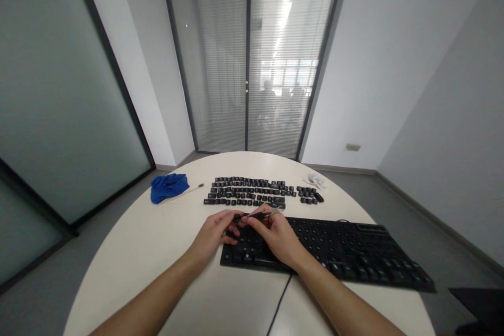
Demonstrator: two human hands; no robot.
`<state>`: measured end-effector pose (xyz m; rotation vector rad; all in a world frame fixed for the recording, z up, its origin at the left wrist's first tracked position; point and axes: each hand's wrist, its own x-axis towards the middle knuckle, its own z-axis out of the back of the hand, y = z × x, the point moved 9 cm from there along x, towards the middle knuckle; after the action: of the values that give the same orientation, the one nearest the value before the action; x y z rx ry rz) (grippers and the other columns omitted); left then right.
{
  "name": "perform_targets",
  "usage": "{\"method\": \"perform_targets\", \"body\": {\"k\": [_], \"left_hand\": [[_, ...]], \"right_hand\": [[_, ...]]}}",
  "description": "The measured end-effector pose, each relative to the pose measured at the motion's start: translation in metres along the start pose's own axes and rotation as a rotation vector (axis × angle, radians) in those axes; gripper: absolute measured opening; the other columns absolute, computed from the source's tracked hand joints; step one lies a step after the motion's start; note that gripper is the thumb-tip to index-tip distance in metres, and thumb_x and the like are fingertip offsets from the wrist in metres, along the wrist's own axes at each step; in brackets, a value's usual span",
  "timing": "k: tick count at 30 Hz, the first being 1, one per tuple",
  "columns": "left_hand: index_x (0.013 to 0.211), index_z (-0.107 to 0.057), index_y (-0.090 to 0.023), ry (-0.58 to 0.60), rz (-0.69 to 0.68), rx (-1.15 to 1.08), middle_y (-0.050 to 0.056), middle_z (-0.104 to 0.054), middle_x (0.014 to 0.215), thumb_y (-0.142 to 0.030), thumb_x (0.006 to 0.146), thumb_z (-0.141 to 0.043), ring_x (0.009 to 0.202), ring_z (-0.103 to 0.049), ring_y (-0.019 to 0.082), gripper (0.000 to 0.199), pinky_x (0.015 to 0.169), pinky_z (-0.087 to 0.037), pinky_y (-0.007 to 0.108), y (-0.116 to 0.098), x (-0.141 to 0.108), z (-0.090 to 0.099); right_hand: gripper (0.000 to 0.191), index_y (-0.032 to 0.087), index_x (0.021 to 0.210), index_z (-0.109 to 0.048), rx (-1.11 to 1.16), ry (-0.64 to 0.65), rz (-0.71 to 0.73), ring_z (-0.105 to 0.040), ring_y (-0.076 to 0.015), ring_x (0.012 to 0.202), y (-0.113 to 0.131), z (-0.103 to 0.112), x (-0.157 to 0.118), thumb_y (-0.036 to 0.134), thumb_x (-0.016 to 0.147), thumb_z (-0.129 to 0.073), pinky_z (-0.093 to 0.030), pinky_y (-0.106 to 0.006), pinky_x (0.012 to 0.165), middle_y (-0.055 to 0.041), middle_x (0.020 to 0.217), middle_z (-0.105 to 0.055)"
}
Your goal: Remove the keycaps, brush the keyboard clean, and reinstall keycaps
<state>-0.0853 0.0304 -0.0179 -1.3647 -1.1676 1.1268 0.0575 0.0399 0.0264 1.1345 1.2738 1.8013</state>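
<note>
A black keyboard (326, 244) lies at a slant on the table, many of its keycaps off and bare key posts showing. Over its left end, my left hand (220, 228) pinches a small black keycap (237, 218) between thumb and fingers. My right hand (277, 231) is closed on a slim dark tool (259, 216) with a pale end, its tip close to the left fingers; its exact kind is unclear. Behind the hands, loose black keycaps (246, 190) lie in rows, and a smaller group of keycaps (309, 194) sits to their right.
A blue cloth (169, 187) lies at the left of the round table (157, 262), with a thin brush (189, 191) beside it. Crumpled white tissue (315, 181) is at the back right. A black cable (279, 304) runs toward the front edge. A dark object (478, 304) stands lower right.
</note>
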Motion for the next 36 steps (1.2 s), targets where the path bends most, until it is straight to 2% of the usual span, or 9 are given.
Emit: {"method": "perform_targets", "body": {"k": [3, 5, 9, 12, 18, 23, 26, 30, 36], "left_hand": [[0.113, -0.071, -0.015, -0.03, -0.008, 0.079, 0.013, -0.073, 0.1, -0.048, 0.081, -0.071, 0.081, -0.066, 0.02, 0.046, 0.064, -0.054, 0.028, -0.001, 0.004, 0.009], [0.118, -0.07, -0.016, -0.048, -0.072, 0.187, 0.012, -0.073, 0.102, -0.045, 0.082, -0.07, 0.085, -0.067, 0.022, 0.046, 0.068, -0.055, 0.03, -0.009, 0.006, 0.018], [0.111, -0.074, -0.02, -0.079, -0.305, 0.562, 0.01, -0.073, 0.105, -0.036, 0.085, -0.065, 0.092, -0.065, 0.023, 0.032, 0.075, -0.052, 0.032, -0.036, 0.007, 0.033], [0.109, -0.074, -0.022, -0.08, -0.348, 0.706, 0.008, -0.073, 0.103, -0.034, 0.087, -0.063, 0.091, -0.066, 0.024, 0.027, 0.076, -0.051, 0.031, -0.042, 0.009, 0.044], [0.111, -0.074, -0.024, -0.082, -0.279, 0.87, 0.006, -0.074, 0.097, -0.036, 0.087, -0.064, 0.08, -0.067, 0.023, 0.029, 0.077, -0.049, 0.033, -0.034, 0.015, 0.062], [0.104, -0.076, -0.024, -0.109, -0.288, 1.024, 0.006, -0.074, 0.103, -0.03, 0.086, -0.063, 0.091, -0.067, 0.025, 0.022, 0.081, -0.047, 0.031, -0.036, 0.016, 0.078], [0.101, -0.076, -0.025, -0.156, -0.246, 1.123, 0.005, -0.074, 0.105, -0.025, 0.084, -0.063, 0.093, -0.066, 0.025, 0.021, 0.079, -0.046, 0.03, -0.036, 0.017, 0.089], [0.101, -0.077, -0.026, -0.281, -0.105, 1.216, 0.005, -0.075, 0.098, -0.025, 0.083, -0.063, 0.089, -0.068, 0.026, 0.022, 0.072, -0.044, 0.029, -0.032, 0.017, 0.107], [0.103, -0.077, -0.027, -0.316, -0.069, 1.223, 0.005, -0.076, 0.094, -0.028, 0.085, -0.063, 0.087, -0.069, 0.026, 0.022, 0.069, -0.043, 0.03, -0.027, 0.018, 0.114]], "right_hand": [[0.022, 0.021, 0.095, -0.069, 0.0, 0.035, 0.014, -0.068, -0.0207, 0.095, 0.003, -0.004, -0.001, 0.042, 0.089, -0.067, -0.052, -0.036, 0.09, -0.0055, 0.097, -0.074], [0.021, 0.021, 0.099, -0.07, -0.005, 0.044, 0.011, -0.068, -0.021, 0.097, 0.004, -0.004, -0.002, 0.039, 0.09, -0.067, -0.052, -0.037, 0.091, -0.0059, 0.1, -0.074], [0.017, 0.021, 0.099, -0.072, -0.152, 0.02, -0.008, -0.068, -0.0198, 0.087, 0.004, 0.001, -0.003, 0.034, 0.091, -0.064, -0.052, -0.034, 0.082, -0.0053, 0.096, -0.074], [0.016, 0.02, 0.097, -0.073, -0.229, 0.027, -0.024, -0.067, -0.0198, 0.084, 0.003, 0.003, -0.003, 0.032, 0.091, -0.065, -0.052, -0.032, 0.077, -0.0052, 0.093, -0.074], [0.013, 0.02, 0.092, -0.073, -0.327, 0.081, -0.007, -0.067, -0.0194, 0.081, 0.005, 0.002, -0.004, 0.031, 0.091, -0.066, -0.05, -0.031, 0.074, -0.0034, 0.087, -0.074], [0.012, 0.021, 0.093, -0.072, -0.383, 0.111, 0.008, -0.066, -0.0186, 0.077, 0.009, 0.003, -0.006, 0.032, 0.09, -0.067, -0.048, -0.03, 0.071, -0.0016, 0.084, -0.072], [0.013, 0.022, 0.098, -0.07, -0.415, 0.145, 0.004, -0.065, -0.0189, 0.077, 0.01, 0.002, -0.008, 0.032, 0.09, -0.067, -0.047, -0.029, 0.069, -0.0012, 0.083, -0.072], [0.013, 0.022, 0.095, -0.071, -0.453, 0.189, 0.031, -0.065, -0.0192, 0.079, 0.014, -0.004, -0.01, 0.032, 0.093, -0.063, -0.047, -0.029, 0.07, -0.0021, 0.086, -0.073], [0.017, 0.022, 0.092, -0.071, -0.486, 0.213, 0.064, -0.067, -0.0194, 0.081, 0.019, -0.012, -0.012, 0.031, 0.097, -0.057, -0.048, -0.03, 0.075, -0.0028, 0.087, -0.074]]}}
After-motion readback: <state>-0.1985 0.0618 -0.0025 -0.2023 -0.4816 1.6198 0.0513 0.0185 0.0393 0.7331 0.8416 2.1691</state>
